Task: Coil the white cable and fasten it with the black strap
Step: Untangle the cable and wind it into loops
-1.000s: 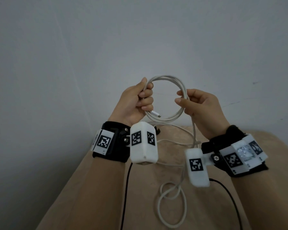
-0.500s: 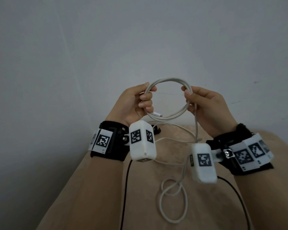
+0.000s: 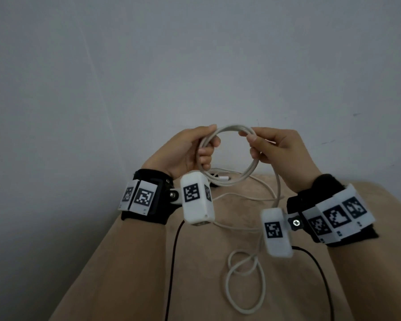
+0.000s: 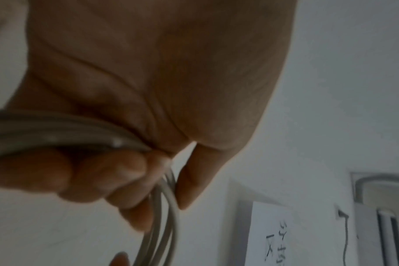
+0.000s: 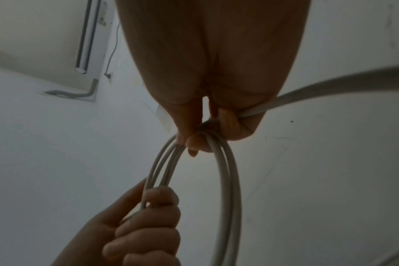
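Observation:
A white cable [image 3: 232, 129] is wound into a round coil of several turns, held up in front of the wall. My left hand [image 3: 204, 147] grips the coil's left side [image 4: 164, 212] with curled fingers and thumb. My right hand [image 3: 252, 142] pinches the coil's upper right [image 5: 226, 162] and holds the strand trailing down. The loose cable tail [image 3: 245, 283] lies in loops on the tan surface below. A white plug end [image 3: 223, 178] hangs at the coil's bottom. A small dark thing [image 3: 214, 175] shows behind the coil; I cannot tell if it is the black strap.
A tan padded surface [image 3: 148, 262] lies under my arms, with a grey wall [image 3: 195, 66] behind it. Two thin black leads [image 3: 174, 251] run from the wrist cameras. In the wrist views a paper sign [image 4: 271, 234] and an air conditioner [image 5: 89, 36] hang on the walls.
My right hand has slid up the coil's right side to its top, laying another turn. The loose tail on the surface has shortened slightly. My left hand keeps its grip.

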Tool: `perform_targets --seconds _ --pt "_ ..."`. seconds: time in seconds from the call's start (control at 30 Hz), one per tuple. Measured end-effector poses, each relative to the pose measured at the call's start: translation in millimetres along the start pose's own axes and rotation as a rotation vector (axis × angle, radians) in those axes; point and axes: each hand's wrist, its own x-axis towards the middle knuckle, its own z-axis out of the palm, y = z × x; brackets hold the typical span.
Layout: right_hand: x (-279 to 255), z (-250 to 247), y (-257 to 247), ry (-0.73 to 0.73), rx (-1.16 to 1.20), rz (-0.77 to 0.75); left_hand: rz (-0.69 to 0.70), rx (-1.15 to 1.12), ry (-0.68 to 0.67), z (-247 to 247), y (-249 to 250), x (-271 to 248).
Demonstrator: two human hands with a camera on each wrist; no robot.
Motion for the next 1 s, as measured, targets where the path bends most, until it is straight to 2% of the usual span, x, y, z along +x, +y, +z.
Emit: perform_targets --seconds 0.2,0.43,0.57,0.7,0.87,1.0 --pt "-3 4 -3 -0.222 -0.298 -0.110 -0.026 0.412 0.001 13 -1 1" --pt "-2 6 -1 -0.207 -0.384 -0.140 0.005 0.460 0.021 13 -1 3" --pt "-2 8 -1 -0.136 -0.287 -0.099 0.104 0.418 0.083 16 -1 6" --pt "0 3 -1 -0.108 -0.113 -0.024 0.174 0.277 0.154 10 1 6" --pt "0 -4 0 -0.029 -0.053 0.056 0.238 0.131 0.226 -2 3 3" --pt "0 -6 -3 0.006 -0.034 0.064 0.257 0.017 0.242 -5 2 4"
